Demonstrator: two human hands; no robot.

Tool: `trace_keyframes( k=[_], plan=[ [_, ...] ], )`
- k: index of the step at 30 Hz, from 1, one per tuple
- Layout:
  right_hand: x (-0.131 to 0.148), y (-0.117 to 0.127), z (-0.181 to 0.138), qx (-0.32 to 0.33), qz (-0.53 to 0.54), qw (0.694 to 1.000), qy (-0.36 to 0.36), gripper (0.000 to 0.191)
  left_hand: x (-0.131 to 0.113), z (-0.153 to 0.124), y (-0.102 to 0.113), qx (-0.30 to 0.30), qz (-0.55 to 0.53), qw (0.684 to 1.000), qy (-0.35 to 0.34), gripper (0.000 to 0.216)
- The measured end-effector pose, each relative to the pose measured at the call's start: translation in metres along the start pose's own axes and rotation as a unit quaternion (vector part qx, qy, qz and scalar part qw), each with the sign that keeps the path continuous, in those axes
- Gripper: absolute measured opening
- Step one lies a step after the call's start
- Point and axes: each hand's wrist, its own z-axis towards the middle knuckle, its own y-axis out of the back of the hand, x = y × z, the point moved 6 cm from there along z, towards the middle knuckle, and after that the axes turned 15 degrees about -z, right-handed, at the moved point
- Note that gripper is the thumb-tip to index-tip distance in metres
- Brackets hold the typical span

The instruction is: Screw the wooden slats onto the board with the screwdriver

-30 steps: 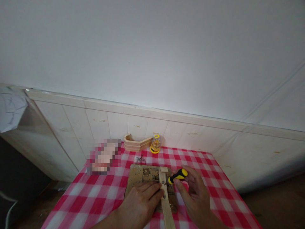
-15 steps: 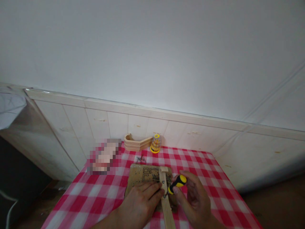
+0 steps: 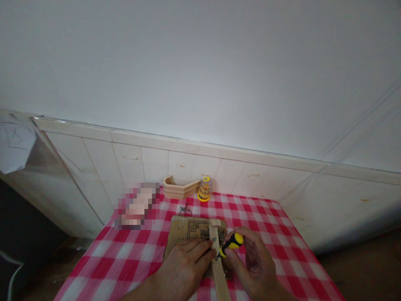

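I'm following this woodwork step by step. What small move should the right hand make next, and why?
Probably twist the screwdriver in place: its tip seems seated on the wooden strip, the right hand grips its handle, and the left hand presses the strip against the board.

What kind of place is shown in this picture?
Probably a home craft corner rather than a real workshop: a table under a red-checked cloth, a small yellow-handled screwdriver at a wooden strip, and a pale wood-panelled wall behind.
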Motion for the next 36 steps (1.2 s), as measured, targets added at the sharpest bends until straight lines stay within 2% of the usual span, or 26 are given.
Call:
trace_keyframes(
  k=[19,28,36],
  plan=[
    [0.0,0.003,0.001,-0.033,0.002,0.999,-0.019,0.039,0.002,-0.001,-0.003,0.008,-0.004,1.0,0.011,0.029],
    [-0.017,0.004,0.01,-0.072,0.047,0.989,-0.12,0.033,0.002,-0.001,-0.002,0.024,0.0,1.0,0.008,0.029],
    [-0.023,-0.001,0.011,-0.053,0.043,0.988,-0.136,0.033,0.004,-0.006,-0.006,0.034,0.006,0.999,0.014,0.03]
  ],
)
